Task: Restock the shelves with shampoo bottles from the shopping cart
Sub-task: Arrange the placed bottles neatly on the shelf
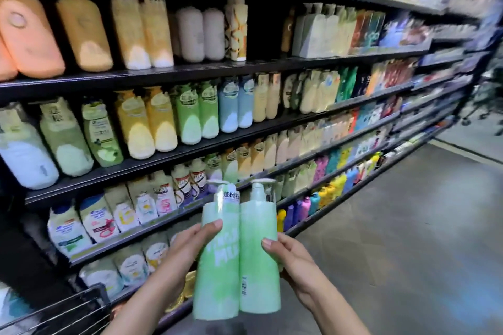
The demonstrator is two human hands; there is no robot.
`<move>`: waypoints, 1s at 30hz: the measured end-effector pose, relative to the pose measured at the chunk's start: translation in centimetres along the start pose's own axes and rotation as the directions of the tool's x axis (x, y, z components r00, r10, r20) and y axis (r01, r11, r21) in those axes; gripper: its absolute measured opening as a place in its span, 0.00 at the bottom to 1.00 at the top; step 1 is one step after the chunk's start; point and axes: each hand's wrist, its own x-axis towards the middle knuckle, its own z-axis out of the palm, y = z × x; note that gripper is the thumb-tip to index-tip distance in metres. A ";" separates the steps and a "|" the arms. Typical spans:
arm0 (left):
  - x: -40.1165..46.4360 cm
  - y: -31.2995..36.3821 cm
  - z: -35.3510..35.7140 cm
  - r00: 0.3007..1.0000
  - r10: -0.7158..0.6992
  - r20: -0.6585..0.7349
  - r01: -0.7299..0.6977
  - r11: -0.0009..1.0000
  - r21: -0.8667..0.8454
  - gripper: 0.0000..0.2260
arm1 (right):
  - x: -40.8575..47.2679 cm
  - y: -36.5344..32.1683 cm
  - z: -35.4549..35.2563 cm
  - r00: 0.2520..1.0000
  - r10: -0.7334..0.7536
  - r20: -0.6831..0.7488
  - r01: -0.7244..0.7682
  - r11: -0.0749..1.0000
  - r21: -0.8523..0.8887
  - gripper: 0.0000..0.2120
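Restock looks mid-way, as a guess: the black metal store shelving (190,69) is mostly packed w/ pump bottles, and the black wire shopping cart (68,310) shows only as a corner at 7 o'clock, contents blurred, so can't tell how many are left. The pair in hand is not yet shelved.

Task items: two tall pale-green plastic pump bottles, side by side and touching, upright w/ a slight lean, at approx 6 o'clock of the view, held in front of the lower shelves and clear of them. The left green pump bottle (217,266) has white lettering; the right green pump bottle (258,258) shows a barcode strip low on its face.

Left hand (187,247) comes up from 7 o'clock, forearm angled toward 1 o'clock, thumb laid across the front of the left bottle; fingers go behind it, so clamped on it. Right hand (288,258) comes in from 5 o'clock, thumb pressed on the right bottle's side, fingers wrapped behind, gripping it too.

Likely slot: similar green bottles (196,114) sit at 12 o'clock from the hands, two shelves up, but match is unsure due to blur.
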 end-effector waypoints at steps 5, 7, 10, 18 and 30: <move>6.8 1.6 4.6 0.996 0.072 0.046 -0.072 0.997 0.005 0.10 | 5.1 -2.3 -5.5 0.994 -0.101 -0.041 0.101 0.995 -0.002 0.27; 10.0 2.6 5.8 0.993 0.101 0.057 -0.100 0.995 -0.022 0.15 | 7.9 -3.7 -7.5 0.992 -0.114 -0.062 0.112 0.993 -0.026 0.29; 14.8 4.8 7.4 0.991 0.127 0.039 -0.125 0.991 -0.045 0.10 | 12.9 -6.7 -10.0 0.986 -0.154 -0.058 0.150 0.987 -0.058 0.28; 28.6 15.7 9.6 0.940 0.337 -0.051 -0.338 0.941 -0.017 0.08 | 27.1 -18.5 -13.9 0.938 -0.345 -0.034 0.340 0.935 -0.102 0.25; 45.0 31.8 14.6 0.736 0.653 -0.177 -0.623 0.756 0.200 0.13 | 43.0 -36.5 -20.2 0.780 -0.617 0.100 0.625 0.772 -0.113 0.16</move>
